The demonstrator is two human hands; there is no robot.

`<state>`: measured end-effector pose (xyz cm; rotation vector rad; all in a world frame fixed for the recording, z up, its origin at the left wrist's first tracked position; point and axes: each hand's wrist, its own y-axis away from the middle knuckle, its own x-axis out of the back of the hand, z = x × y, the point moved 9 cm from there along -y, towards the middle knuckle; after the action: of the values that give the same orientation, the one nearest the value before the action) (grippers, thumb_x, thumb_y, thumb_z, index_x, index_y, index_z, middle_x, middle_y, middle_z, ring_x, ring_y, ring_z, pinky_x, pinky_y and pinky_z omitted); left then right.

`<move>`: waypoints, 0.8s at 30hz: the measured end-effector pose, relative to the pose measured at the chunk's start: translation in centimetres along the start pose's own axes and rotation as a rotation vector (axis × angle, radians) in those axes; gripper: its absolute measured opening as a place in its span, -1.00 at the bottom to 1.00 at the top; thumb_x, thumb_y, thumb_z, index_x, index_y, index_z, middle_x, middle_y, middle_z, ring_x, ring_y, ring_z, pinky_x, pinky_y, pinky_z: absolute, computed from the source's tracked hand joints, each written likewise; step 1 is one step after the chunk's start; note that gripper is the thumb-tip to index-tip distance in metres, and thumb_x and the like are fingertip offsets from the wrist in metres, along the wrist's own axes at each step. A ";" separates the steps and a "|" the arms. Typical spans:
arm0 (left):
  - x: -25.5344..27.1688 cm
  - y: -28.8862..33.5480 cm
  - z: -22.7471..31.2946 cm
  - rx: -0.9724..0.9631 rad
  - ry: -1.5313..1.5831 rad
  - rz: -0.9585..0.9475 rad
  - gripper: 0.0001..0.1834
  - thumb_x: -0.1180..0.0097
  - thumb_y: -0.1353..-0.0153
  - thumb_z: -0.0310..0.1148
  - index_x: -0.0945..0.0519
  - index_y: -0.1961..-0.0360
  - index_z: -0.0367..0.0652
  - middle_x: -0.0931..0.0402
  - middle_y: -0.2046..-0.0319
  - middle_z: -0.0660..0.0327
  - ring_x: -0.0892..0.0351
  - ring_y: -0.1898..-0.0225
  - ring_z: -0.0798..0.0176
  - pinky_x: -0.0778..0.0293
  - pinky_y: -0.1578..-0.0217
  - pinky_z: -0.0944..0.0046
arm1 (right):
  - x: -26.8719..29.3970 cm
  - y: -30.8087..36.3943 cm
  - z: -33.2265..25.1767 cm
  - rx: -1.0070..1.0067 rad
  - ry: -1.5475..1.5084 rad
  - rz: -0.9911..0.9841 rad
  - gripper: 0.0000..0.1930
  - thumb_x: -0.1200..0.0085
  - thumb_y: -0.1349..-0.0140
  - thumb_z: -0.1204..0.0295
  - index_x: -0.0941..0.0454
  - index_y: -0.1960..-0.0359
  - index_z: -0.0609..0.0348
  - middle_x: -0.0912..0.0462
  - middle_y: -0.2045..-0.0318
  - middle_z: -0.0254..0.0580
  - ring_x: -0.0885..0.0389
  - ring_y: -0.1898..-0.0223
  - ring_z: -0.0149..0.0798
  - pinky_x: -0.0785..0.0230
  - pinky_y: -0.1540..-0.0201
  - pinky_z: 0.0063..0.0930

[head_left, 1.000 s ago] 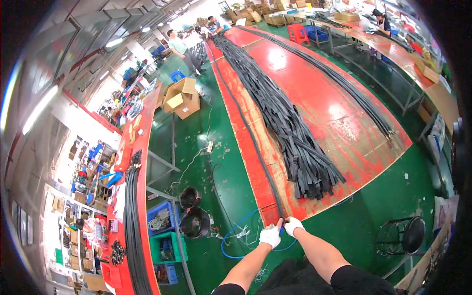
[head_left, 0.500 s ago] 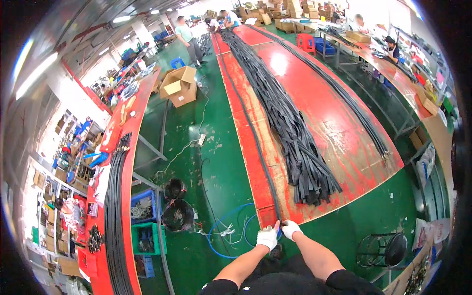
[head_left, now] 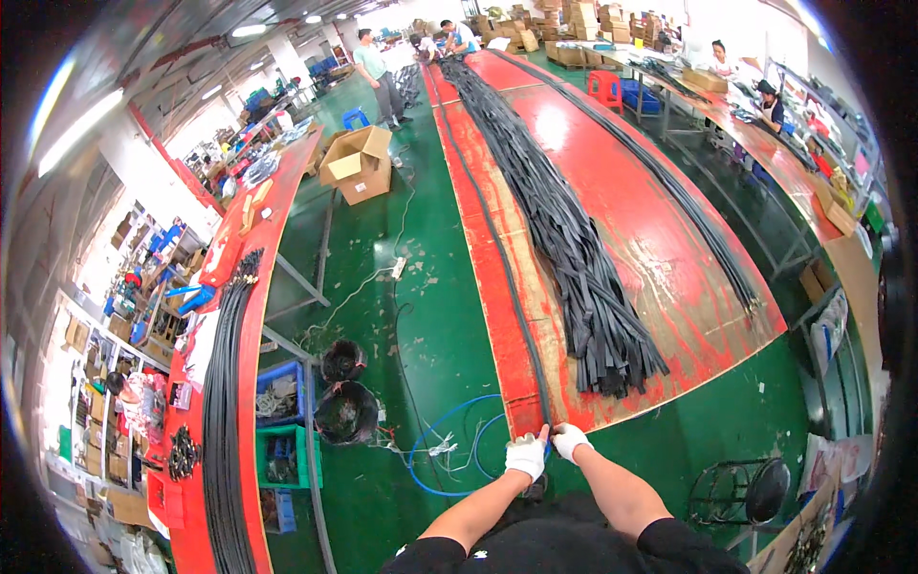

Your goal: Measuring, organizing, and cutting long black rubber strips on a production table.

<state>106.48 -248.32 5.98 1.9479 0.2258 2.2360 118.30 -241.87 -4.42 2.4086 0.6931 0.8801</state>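
Both my hands wear white gloves at the near end of a long red table. My left hand and my right hand pinch the near end of a long thin black strip that runs along the table's left edge into the distance. A thick bundle of black strips lies along the table's middle, its ends fanned out just beyond my right hand. Another thin black bundle runs along the table's right side.
A green floor aisle lies to the left, with a blue hose, two black buckets, blue and green crates and an open cardboard box. A red bench at left carries black strips. People stand and sit at the far end and the right.
The view has tilted and drawn slightly nearer; my hands stay together on the strip end at the table's near edge.
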 end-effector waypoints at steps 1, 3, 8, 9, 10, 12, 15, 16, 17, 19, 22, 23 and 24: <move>-0.1 0.2 -0.4 0.012 0.002 -0.009 -0.36 0.03 -0.44 -0.32 -0.36 -0.55 0.20 -0.69 0.03 0.00 -0.74 0.03 -0.11 -0.57 -0.03 -0.26 | -0.4 0.1 -0.3 -0.024 -0.047 -0.009 -0.55 -0.15 -0.38 0.31 -0.65 -0.26 0.21 -0.74 -0.16 0.13 -0.70 -0.22 0.06 -0.49 -0.32 -0.21; -0.2 0.3 -0.8 0.030 0.007 -0.023 -0.38 0.06 -0.47 -0.31 -0.36 -0.55 0.22 -0.69 0.00 0.00 -0.73 -0.01 -0.12 -0.53 -0.08 -0.32 | -0.6 0.5 -0.8 -0.020 -0.075 -0.006 -0.55 -0.15 -0.39 0.31 -0.65 -0.25 0.22 -0.75 -0.16 0.14 -0.71 -0.21 0.06 -0.49 -0.31 -0.20; 0.1 0.2 -0.5 0.054 0.025 -0.075 -0.40 0.13 -0.53 -0.29 -0.34 -0.57 0.28 -0.65 -0.12 -0.01 -0.69 -0.13 -0.14 -0.40 -0.21 -0.45 | 0.2 0.5 -0.9 0.017 -0.076 0.019 -0.54 -0.18 -0.40 0.29 -0.64 -0.25 0.27 -0.75 -0.14 0.17 -0.72 -0.20 0.05 -0.50 -0.29 -0.19; 0.0 0.4 -0.6 0.060 0.032 -0.092 -0.40 0.14 -0.53 -0.28 -0.33 -0.57 0.28 -0.65 -0.14 -0.01 -0.68 -0.15 -0.14 -0.38 -0.23 -0.47 | 0.1 0.6 -0.9 0.020 -0.089 0.017 -0.54 -0.18 -0.40 0.28 -0.64 -0.25 0.27 -0.75 -0.14 0.18 -0.72 -0.19 0.05 -0.50 -0.29 -0.19; 0.0 0.4 -0.6 0.063 0.036 -0.098 -0.40 0.15 -0.54 -0.27 -0.33 -0.58 0.29 -0.64 -0.15 -0.01 -0.67 -0.16 -0.15 -0.36 -0.24 -0.49 | 0.0 0.6 -0.9 0.024 -0.102 0.016 -0.53 -0.19 -0.40 0.28 -0.64 -0.25 0.28 -0.75 -0.13 0.18 -0.72 -0.19 0.05 -0.50 -0.28 -0.19; 0.1 0.3 -0.4 0.067 0.048 -0.103 -0.40 0.16 -0.54 -0.25 -0.31 -0.59 0.29 -0.64 -0.16 -0.02 -0.67 -0.17 -0.15 -0.33 -0.26 -0.52 | 0.0 0.4 -0.6 0.020 -0.125 0.019 -0.53 -0.19 -0.39 0.27 -0.64 -0.25 0.29 -0.75 -0.12 0.18 -0.72 -0.18 0.05 -0.50 -0.27 -0.19; 0.4 0.3 -0.1 0.057 0.069 -0.078 -0.40 0.17 -0.54 -0.23 -0.31 -0.59 0.27 -0.62 -0.18 -0.06 -0.65 -0.20 -0.18 -0.29 -0.30 -0.55 | 0.3 0.5 -0.6 0.016 -0.133 0.017 -0.53 -0.19 -0.39 0.28 -0.64 -0.25 0.30 -0.76 -0.10 0.18 -0.73 -0.15 0.03 -0.52 -0.23 -0.19; 0.4 0.5 -0.6 0.064 0.075 -0.082 -0.40 0.17 -0.54 -0.23 -0.31 -0.59 0.27 -0.62 -0.19 -0.07 -0.64 -0.20 -0.18 -0.28 -0.31 -0.56 | 0.2 0.8 -1.2 0.030 -0.121 0.004 -0.53 -0.19 -0.39 0.29 -0.63 -0.25 0.30 -0.77 -0.09 0.17 -0.74 -0.13 0.03 -0.53 -0.22 -0.18; 0.3 0.7 -1.0 0.071 0.082 -0.085 -0.40 0.17 -0.54 -0.22 -0.31 -0.59 0.26 -0.61 -0.20 -0.08 -0.64 -0.21 -0.19 -0.26 -0.32 -0.56 | -0.1 1.2 -1.9 0.044 -0.108 -0.009 -0.53 -0.18 -0.39 0.30 -0.63 -0.25 0.30 -0.77 -0.08 0.17 -0.74 -0.12 0.02 -0.54 -0.20 -0.18; 0.4 0.8 -1.0 0.070 0.092 -0.094 -0.39 0.17 -0.54 -0.22 -0.30 -0.59 0.25 -0.60 -0.21 -0.09 -0.63 -0.22 -0.20 -0.25 -0.34 -0.56 | -0.3 1.7 -1.9 0.003 -0.148 -0.022 -0.54 -0.16 -0.39 0.32 -0.63 -0.26 0.30 -0.78 -0.06 0.16 -0.76 -0.08 0.01 -0.56 -0.15 -0.19; 0.4 0.5 0.0 0.044 0.096 -0.102 -0.39 0.18 -0.55 -0.25 -0.28 -0.60 0.24 -0.59 -0.23 -0.10 -0.62 -0.23 -0.21 -0.24 -0.35 -0.56 | 0.6 1.3 -0.8 -0.003 -0.145 0.018 -0.55 -0.12 -0.40 0.35 -0.63 -0.26 0.29 -0.79 -0.04 0.16 -0.77 -0.02 -0.02 -0.58 -0.10 -0.20; 0.5 0.2 0.5 0.031 0.099 -0.099 -0.39 0.18 -0.55 -0.26 -0.27 -0.60 0.25 -0.58 -0.23 -0.10 -0.62 -0.23 -0.21 -0.24 -0.35 -0.56 | 1.2 1.0 -0.2 0.005 -0.134 0.042 -0.55 -0.11 -0.40 0.36 -0.63 -0.26 0.29 -0.79 -0.03 0.16 -0.77 0.00 -0.03 -0.59 -0.08 -0.20; 0.0 0.4 0.0 0.038 0.092 -0.106 -0.38 0.18 -0.55 -0.28 -0.27 -0.61 0.25 -0.58 -0.24 -0.10 -0.61 -0.23 -0.21 -0.24 -0.35 -0.56 | 0.7 1.1 -0.5 -0.010 -0.151 0.023 -0.55 -0.11 -0.39 0.36 -0.63 -0.26 0.29 -0.78 -0.04 0.16 -0.77 -0.01 -0.02 -0.58 -0.09 -0.20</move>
<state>106.47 -248.68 6.10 1.8076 0.3776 2.2704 118.74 -242.17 -3.07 2.4484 0.6040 0.6998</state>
